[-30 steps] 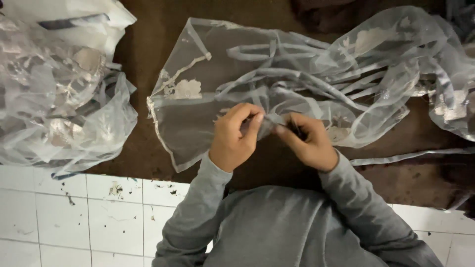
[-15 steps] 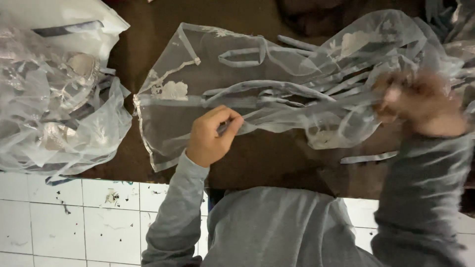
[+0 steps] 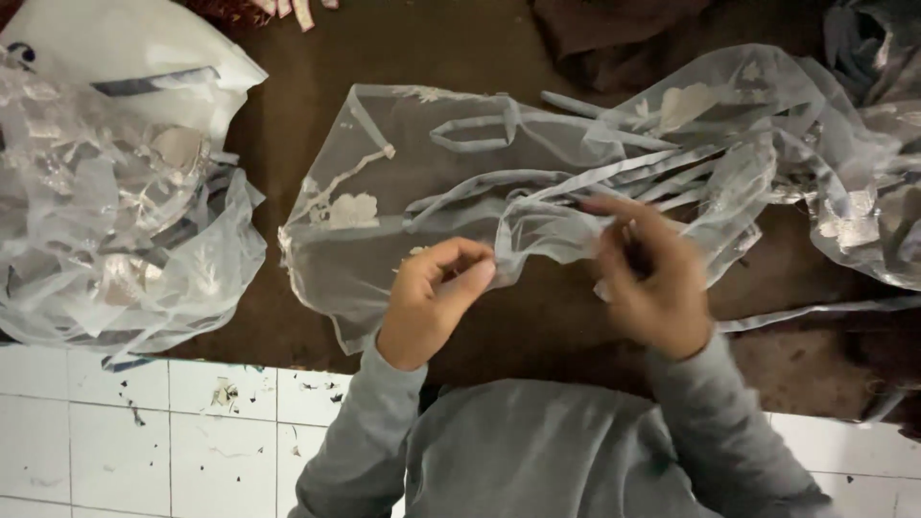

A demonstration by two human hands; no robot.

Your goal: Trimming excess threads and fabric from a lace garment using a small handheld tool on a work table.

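Left hand (image 3: 432, 297) is pinching the sheer fabric piece (image 3: 460, 206), fingers closed on its edge. Right hand (image 3: 652, 278) is gripping the same fabric, blurred. Fabric is lying spread across the brown tabletop (image 3: 288, 125); heap of sheer scraps (image 3: 115, 240) sitting left.

Head view, steeply down, close

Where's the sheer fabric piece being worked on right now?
In the head view, the sheer fabric piece lies mid-frame on the brown surface, its near edge pinched by the left hand and right hand, right of the heap of sheer pieces.
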